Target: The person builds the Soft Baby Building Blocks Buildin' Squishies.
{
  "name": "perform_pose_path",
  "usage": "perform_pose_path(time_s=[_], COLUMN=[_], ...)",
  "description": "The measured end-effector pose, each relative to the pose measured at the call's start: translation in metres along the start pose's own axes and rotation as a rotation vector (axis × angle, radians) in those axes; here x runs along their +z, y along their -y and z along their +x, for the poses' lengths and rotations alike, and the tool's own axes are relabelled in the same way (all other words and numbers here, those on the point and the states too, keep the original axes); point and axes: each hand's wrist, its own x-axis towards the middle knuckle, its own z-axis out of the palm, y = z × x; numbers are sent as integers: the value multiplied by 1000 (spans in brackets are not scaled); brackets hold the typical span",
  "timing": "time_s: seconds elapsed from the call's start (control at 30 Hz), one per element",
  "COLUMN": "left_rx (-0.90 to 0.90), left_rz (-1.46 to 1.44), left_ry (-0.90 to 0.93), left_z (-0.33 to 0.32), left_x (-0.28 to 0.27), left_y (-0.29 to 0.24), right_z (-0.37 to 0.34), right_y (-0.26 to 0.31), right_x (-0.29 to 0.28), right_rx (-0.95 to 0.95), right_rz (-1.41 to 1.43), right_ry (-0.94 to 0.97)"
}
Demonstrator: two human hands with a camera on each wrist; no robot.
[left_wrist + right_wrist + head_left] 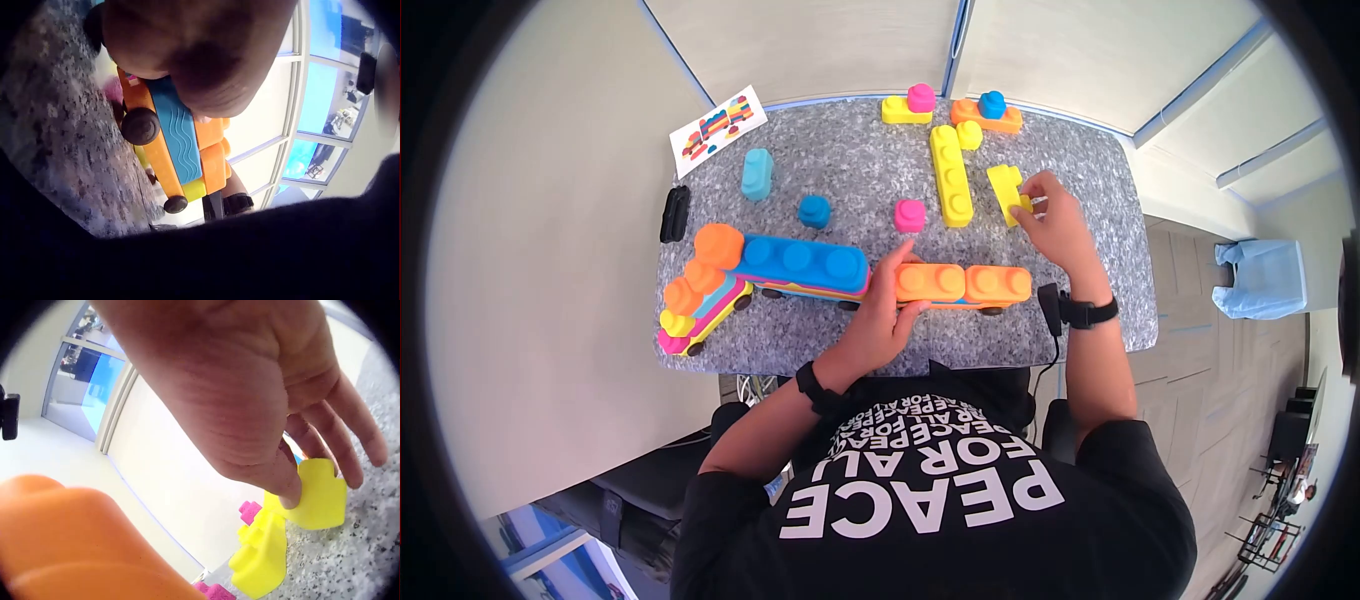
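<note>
A building-block train lies along the table's near side. Its long blue block (800,262) spans the middle, and orange blocks (998,284) top the right-hand car. My left hand (878,325) grips the train between these, thumb on the near side and fingers reaching over. The left wrist view shows that car's orange wheeled base (167,159) under a blue wavy-sided block (178,137). To the right, my right hand (1057,222) pinches a yellow stepped block (322,500) between thumb and fingers, low over the table. A long yellow block (951,178) lies just left of it.
Loose pink (910,215), blue (814,211) and light blue (757,174) blocks sit beyond the train. Farther back are a yellow-and-pink pair (907,108) and an orange-and-blue pair (986,117). A picture card (718,130) and black case (675,214) lie at left.
</note>
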Motion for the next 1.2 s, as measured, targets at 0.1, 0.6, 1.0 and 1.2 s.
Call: perform_pose_path(time_s=[0.1, 0.6, 1.0, 1.2], left_rx=[25, -58, -50, 119], left_rz=[-60, -268, -371, -183], left_ry=[10, -46, -79, -125], left_z=[0, -1, -1, 6], left_x=[2, 12, 14, 10], left_y=[4, 3, -3, -9], right_z=[-27, -93, -119, -116], right_y=[39, 100, 102, 105], right_x=[-9, 41, 59, 57], right_rx=[-152, -536, -576, -547], right_rz=[212, -76, -226, -156], right_ry=[-32, 45, -110, -62])
